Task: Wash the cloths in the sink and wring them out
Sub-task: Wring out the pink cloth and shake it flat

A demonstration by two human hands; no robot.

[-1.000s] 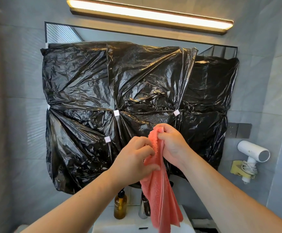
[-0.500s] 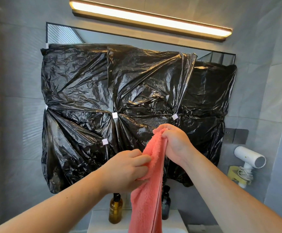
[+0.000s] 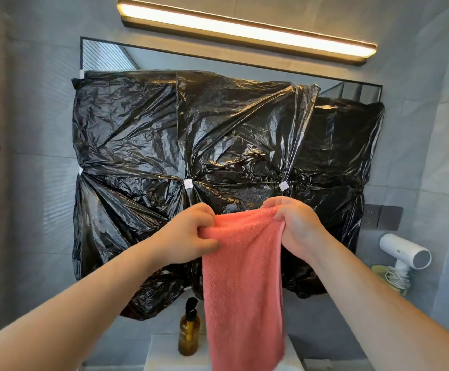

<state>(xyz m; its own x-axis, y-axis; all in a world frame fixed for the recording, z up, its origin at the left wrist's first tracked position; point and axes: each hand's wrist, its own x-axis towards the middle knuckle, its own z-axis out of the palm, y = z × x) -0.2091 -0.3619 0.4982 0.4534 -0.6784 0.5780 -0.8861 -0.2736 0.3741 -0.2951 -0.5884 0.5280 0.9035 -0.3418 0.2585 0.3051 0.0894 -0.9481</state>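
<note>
Pink cloth (image 3: 244, 290): top edge, bunched into a narrow fold a second ago, now stretches open between both hands; the panel hangs wider and flatter.
Left hand (image 3: 188, 236): now apart from the right hand (image 3: 298, 226), at its 9 o'clock, pinching the cloth's left corner.
Dark bottle, at 3 o'clock of the amber pump bottle (image 3: 189, 330): now hidden behind the cloth.

Arms outstretched; left grip (image 3: 188, 234) and right grip (image 3: 298, 227) pinch the cloth (image 3: 242, 290).

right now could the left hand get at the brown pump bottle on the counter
Likely yes, once freed: the left hand pinches the pink fluffy cloth; the brown pump bottle stands unblocked below.
</note>
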